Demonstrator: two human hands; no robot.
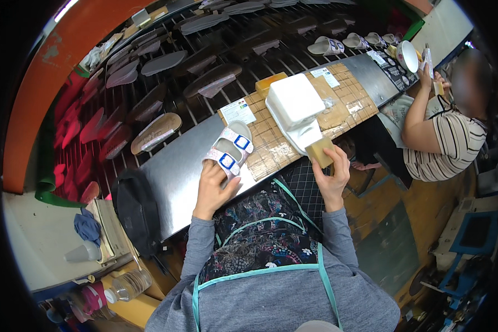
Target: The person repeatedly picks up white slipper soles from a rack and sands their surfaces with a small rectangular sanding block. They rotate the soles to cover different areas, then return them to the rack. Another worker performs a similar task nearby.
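Observation:
A sandal (227,157) with two patterned straps and blue buckles rests at the near edge of the metal bench, toe pointing away. My left hand (213,185) is closed on its near end, some fingers hidden under the strap. Pinched between the fingers and thumb of my right hand (333,176) is a tan, rubbery-looking rectangular block (320,152). It is just in front of a white plastic container (296,108) that stands on a grid-patterned board (268,146). Whether the block touches the container's base I cannot tell.
Beyond the bench (174,191), a rack of rods (193,113) carries several soles and sandals. A yellow-orange block (270,83) lies behind the container. At right, a person in a striped top (445,141) works beside a white bowl (407,56). A black bag (135,205) hangs at the bench's left end.

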